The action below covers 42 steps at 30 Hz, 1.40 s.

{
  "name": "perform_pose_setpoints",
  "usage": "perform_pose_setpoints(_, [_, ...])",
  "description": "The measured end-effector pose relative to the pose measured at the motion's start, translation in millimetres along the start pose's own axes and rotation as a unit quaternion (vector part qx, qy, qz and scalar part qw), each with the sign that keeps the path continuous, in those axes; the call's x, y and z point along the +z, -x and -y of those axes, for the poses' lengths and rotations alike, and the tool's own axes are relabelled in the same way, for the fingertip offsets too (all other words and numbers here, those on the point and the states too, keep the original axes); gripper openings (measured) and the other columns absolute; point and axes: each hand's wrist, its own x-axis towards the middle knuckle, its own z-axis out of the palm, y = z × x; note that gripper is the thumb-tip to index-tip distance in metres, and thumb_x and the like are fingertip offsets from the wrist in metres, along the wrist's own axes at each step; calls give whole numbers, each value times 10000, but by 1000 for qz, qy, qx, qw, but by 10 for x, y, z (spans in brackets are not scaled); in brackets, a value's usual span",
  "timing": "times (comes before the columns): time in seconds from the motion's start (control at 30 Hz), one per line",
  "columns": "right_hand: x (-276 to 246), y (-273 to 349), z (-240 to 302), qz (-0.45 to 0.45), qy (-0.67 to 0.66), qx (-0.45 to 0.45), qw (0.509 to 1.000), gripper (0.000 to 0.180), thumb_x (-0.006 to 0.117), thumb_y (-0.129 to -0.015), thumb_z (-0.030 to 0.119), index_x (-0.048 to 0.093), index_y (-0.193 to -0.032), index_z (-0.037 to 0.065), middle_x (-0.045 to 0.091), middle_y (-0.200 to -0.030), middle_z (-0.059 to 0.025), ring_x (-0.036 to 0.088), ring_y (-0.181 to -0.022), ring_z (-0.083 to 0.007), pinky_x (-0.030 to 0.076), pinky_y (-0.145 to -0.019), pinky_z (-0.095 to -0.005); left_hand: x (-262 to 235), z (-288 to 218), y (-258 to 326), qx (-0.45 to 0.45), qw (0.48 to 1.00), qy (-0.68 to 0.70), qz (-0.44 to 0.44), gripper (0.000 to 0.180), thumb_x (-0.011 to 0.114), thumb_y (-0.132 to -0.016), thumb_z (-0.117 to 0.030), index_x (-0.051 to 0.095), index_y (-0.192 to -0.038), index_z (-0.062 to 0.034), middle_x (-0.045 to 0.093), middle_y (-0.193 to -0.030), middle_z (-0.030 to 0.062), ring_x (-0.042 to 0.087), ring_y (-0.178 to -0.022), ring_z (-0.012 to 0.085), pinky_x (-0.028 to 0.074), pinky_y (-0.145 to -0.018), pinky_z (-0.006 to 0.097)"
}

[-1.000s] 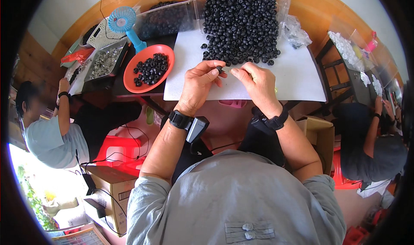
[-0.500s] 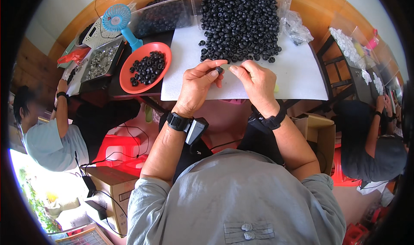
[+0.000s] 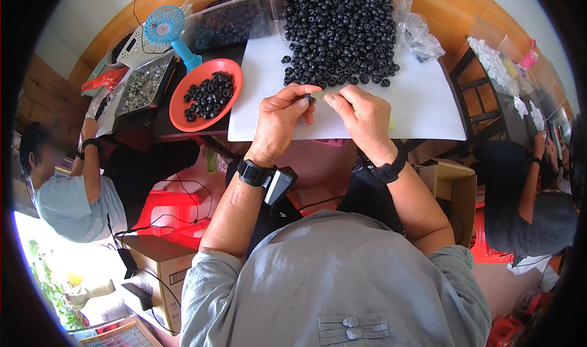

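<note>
The person's left hand point(image 3: 276, 118) is partly curled, thumb and index finger pinching a small black piece point(image 3: 310, 99) at their tips. The right hand point(image 3: 369, 116) is bent more tightly, its thumb and fingers gripping a thin, flat, pale strip point(image 3: 320, 94) that reaches left to the piece; whether its end goes inside cannot be told.

The piece is dark and rounded, largely covered by fingers, and is held above the near part of a smooth white sheet point(image 3: 422, 111). Just beyond lies a heap of black pieces point(image 3: 339, 35), squat, rounded and slightly glossy, many showing a hole. To the left, an orange-red round bowl point(image 3: 179, 99) holds similar ones. A crumpled, clear plastic bag point(image 3: 422, 38) sits right of the heap.
</note>
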Motion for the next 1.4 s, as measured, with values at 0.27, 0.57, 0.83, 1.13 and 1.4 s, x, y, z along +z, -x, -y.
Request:
perform_pose_setpoints(0.27, [-16,36,25,-5,-30,-56,998,360,764,-919,308,587,-695,88,609,-644,-82,607,-559,-285,437,-505,-407,69,-42,4,-4,1000,-5,-24,255,554,-1010,43,685,-1227,72,667,-1109,93,592,-862,163,500,-787,298])
perform_pose_setpoints(0.57, [16,8,23,-20,-28,36,999,371,768,-918,336,599,-703,85,599,-619,-90,594,-532,-290,424,-496,-413,46,-25,13,15,1000,1,1,286,580,-1003,36,699,-1263,60,625,-1031,56,597,-864,159,501,-788,294])
perform_pose_setpoints(0.83, [12,-6,32,-9,-23,49,998,393,763,-920,353,594,-695,77,599,-616,-96,592,-522,-298,421,-493,-417,37,-12,14,19,1000,-9,-1,286,584,-999,39,702,-1259,52,637,-1020,55,597,-861,157,501,-790,291])
perform_pose_setpoints(1.13, [31,18,40,-5,-38,-9,999,350,766,-912,310,593,-707,86,600,-644,-82,612,-575,-284,440,-521,-407,50,-12,13,12,999,-26,-30,270,564,-1002,50,698,-1236,45,665,-991,70,587,-846,145,496,-785,281])
perform_pose_setpoints(1.4, [54,70,-34,-37,10,-61,997,323,771,-905,281,582,-717,99,584,-645,-53,596,-584,-260,438,-528,-405,-73,-372,181,80,960,-227,-142,261,633,-924,29,749,-1157,21,689,-968,47,620,-802,107,504,-695,248])
